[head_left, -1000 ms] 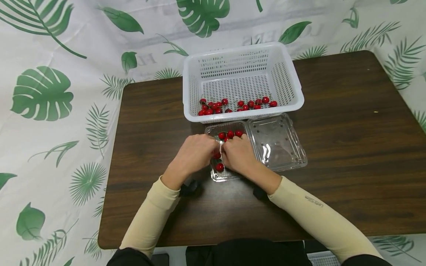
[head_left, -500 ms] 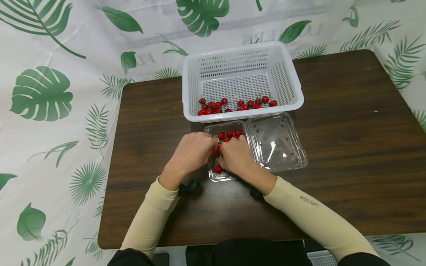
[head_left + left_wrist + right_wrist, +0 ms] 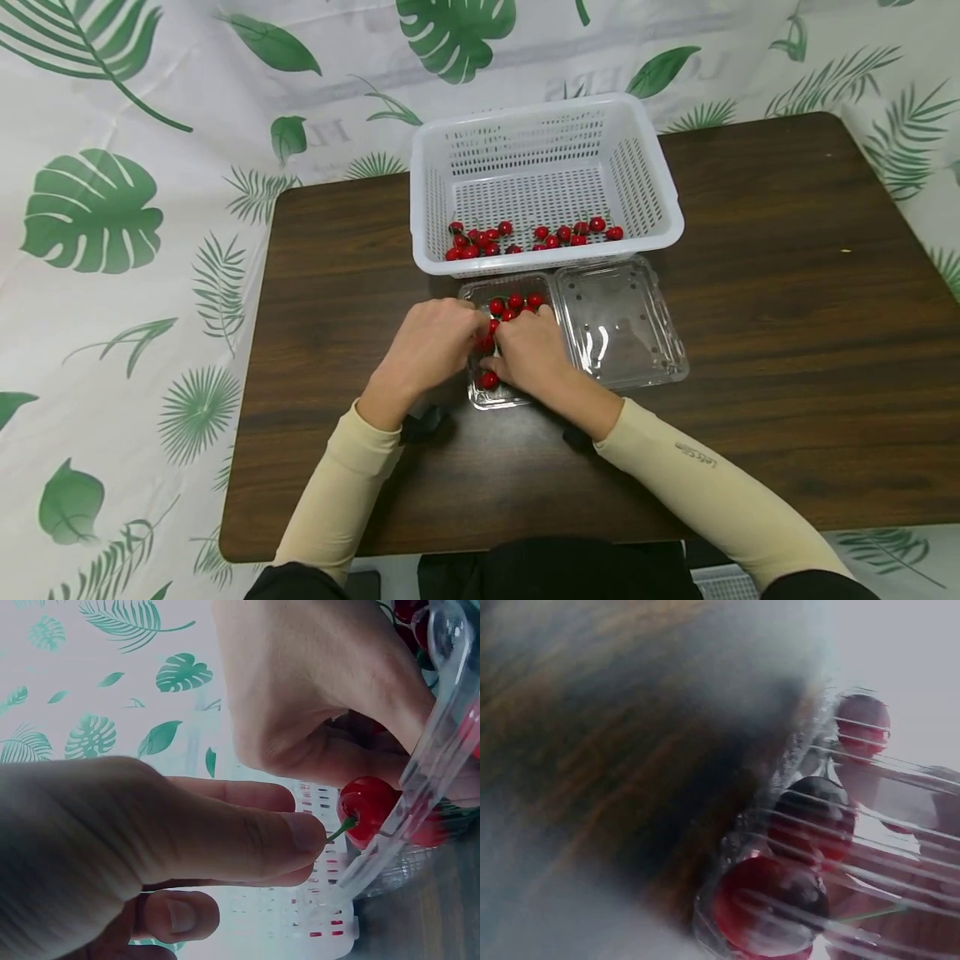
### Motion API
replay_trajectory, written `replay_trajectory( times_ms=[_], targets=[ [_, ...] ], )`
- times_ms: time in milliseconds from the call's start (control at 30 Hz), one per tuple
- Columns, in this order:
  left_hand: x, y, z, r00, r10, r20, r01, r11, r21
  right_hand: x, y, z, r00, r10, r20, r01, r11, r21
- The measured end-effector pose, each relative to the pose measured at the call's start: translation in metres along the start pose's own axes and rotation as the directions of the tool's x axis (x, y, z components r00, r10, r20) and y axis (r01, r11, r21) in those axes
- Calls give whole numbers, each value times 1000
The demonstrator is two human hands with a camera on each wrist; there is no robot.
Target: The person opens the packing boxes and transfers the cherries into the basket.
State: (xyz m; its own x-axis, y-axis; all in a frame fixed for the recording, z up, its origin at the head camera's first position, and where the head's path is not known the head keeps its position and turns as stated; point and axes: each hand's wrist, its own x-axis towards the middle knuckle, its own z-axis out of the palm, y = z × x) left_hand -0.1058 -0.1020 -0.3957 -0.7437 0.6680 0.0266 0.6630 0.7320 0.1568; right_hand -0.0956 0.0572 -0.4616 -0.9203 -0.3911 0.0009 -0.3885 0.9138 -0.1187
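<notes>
My left hand reaches over the left side of a clear plastic clamshell box. In the left wrist view, its thumb and forefinger pinch the green stem of a red cherry at the box's rim. My right hand is down in the box, fingers bent and thumb pointing left, close above one cherry at the front. Its fingertips are hidden in the head view, and I cannot tell whether they hold a cherry. Several more cherries lie at the back of the box.
Behind the box stands a white perforated basket with several cherries along its near side. The box's open lid lies flat to the right on the dark wooden table. A leaf-print cloth hangs behind.
Over the last second my right hand has shifted slightly left and its thumb has stretched out toward the front cherry. My left hand has moved only slightly left.
</notes>
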Motion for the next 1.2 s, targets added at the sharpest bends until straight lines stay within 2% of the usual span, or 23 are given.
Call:
replay_trajectory(
  times_ms=[133, 467, 933, 1200],
  targets=[
    [-1, 0, 2, 1000, -6, 7, 6, 1000, 5, 2, -2, 4, 999, 15, -34, -16, 999, -32],
    [-2, -1, 3, 1000, -13, 12, 13, 1000, 16, 3, -2, 2, 998, 55, -42, -54, 999, 4],
    [-5, -3, 7, 1000, -11, -4, 11, 1000, 20, 7, 1, 10, 995, 35, -98, -39, 998, -42],
    [-5, -3, 6, 1000, -14, 14, 14, 1000, 8, 6, 0, 12, 994, -11, -106, 5, 998, -56]
  ],
)
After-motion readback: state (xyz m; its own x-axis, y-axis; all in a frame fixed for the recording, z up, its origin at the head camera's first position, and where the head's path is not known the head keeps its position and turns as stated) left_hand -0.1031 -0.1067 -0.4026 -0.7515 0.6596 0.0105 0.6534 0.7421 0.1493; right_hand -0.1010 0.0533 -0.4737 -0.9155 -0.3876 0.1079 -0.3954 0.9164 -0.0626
